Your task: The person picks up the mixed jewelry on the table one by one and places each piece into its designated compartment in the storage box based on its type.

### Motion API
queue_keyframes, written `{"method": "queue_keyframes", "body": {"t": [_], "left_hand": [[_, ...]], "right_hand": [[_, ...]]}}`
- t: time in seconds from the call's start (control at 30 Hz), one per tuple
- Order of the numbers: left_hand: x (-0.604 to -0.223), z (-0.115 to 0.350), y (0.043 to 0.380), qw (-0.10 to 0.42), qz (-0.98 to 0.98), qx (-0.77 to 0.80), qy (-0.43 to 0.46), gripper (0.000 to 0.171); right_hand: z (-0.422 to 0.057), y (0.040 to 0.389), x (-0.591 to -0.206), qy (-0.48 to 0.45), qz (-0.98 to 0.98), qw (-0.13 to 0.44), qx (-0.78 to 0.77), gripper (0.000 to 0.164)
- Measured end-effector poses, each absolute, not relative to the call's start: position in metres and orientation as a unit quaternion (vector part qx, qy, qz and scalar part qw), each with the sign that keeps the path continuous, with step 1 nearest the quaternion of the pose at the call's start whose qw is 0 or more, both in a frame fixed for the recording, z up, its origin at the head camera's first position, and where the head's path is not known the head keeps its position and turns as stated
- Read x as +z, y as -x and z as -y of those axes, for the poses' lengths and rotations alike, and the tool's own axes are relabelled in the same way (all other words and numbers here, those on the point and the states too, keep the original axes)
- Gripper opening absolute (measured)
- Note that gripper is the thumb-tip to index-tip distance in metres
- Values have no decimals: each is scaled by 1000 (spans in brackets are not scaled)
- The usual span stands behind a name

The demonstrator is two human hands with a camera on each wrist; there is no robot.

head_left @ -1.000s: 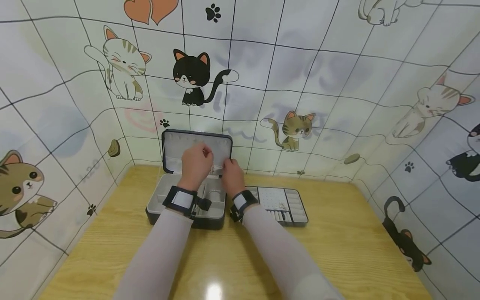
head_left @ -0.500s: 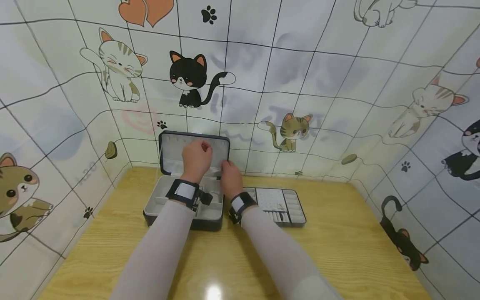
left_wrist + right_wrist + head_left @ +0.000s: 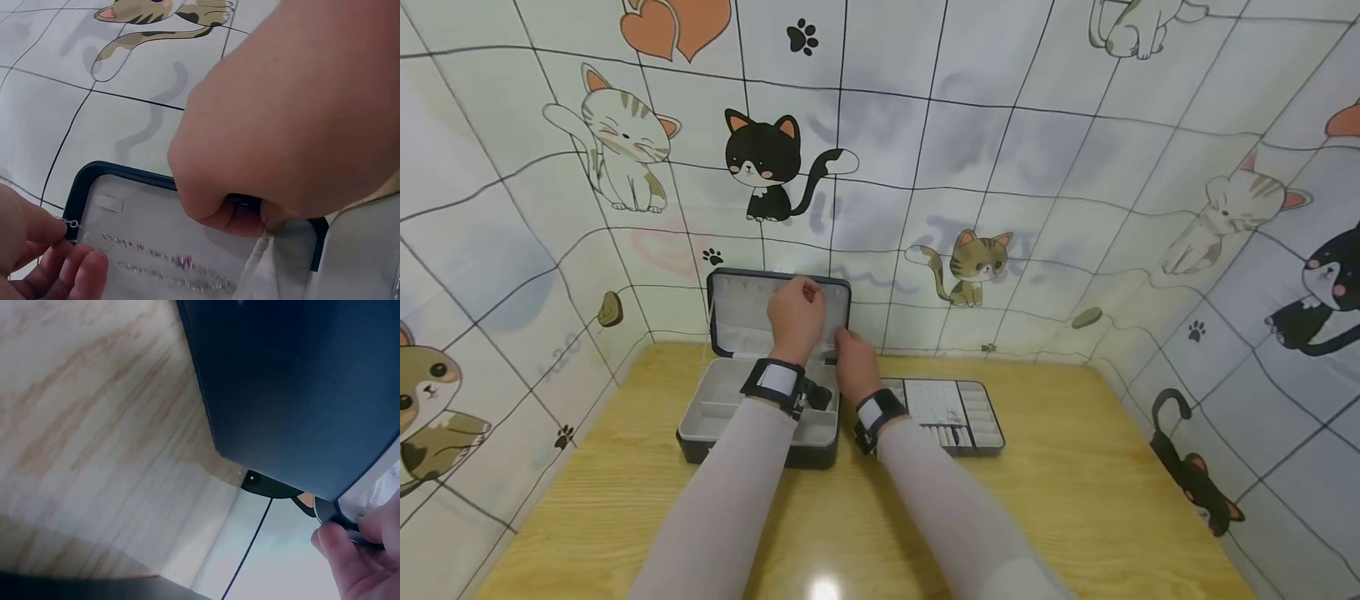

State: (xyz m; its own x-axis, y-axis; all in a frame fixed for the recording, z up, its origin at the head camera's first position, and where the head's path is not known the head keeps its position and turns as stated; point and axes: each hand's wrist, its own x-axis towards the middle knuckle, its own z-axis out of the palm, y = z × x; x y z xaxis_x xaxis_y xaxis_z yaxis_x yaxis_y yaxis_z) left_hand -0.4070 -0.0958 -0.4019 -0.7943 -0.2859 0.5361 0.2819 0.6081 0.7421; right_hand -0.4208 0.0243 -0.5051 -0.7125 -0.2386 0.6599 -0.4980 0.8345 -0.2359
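My left hand (image 3: 796,321) is raised in front of the upright lid (image 3: 741,304) of a dark jewelry box (image 3: 812,456). In the left wrist view its fingertips pinch the end of a silver chain necklace (image 3: 181,261) with pinkish beads. The doubled strands run down across the pale lining towards a gathered white lid pocket (image 3: 259,265). My right hand (image 3: 856,367) grips the lid's right edge, with thumb and fingers round the dark rim. At its thumb tip, the pocket's gathered top edge is drawn up. The necklace's lower end is hidden.
A grey tray (image 3: 988,421) with compartments, ring rolls and small jewelry lies right of the box. The box's base (image 3: 700,425) has pale divided compartments. Behind the wooden table (image 3: 1075,483) hangs a cat-patterned cloth (image 3: 880,125).
The left hand has risen slightly against the lid, towards its top edge. My right hand stays at the lid's right side. The whole head view has shifted a little.
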Motion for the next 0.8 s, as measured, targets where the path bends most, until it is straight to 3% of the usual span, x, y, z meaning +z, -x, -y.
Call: {"method": "queue_keyframes", "body": {"t": [0.6, 0.8], "left_hand": [[-406, 93, 420, 322, 838, -440, -8, 12], [-416, 92, 428, 385, 830, -402, 33, 12]], "right_hand": [[-26, 416, -497, -190, 924, 269, 196, 13], [-27, 418, -496, -197, 927, 264, 181, 14]]}}
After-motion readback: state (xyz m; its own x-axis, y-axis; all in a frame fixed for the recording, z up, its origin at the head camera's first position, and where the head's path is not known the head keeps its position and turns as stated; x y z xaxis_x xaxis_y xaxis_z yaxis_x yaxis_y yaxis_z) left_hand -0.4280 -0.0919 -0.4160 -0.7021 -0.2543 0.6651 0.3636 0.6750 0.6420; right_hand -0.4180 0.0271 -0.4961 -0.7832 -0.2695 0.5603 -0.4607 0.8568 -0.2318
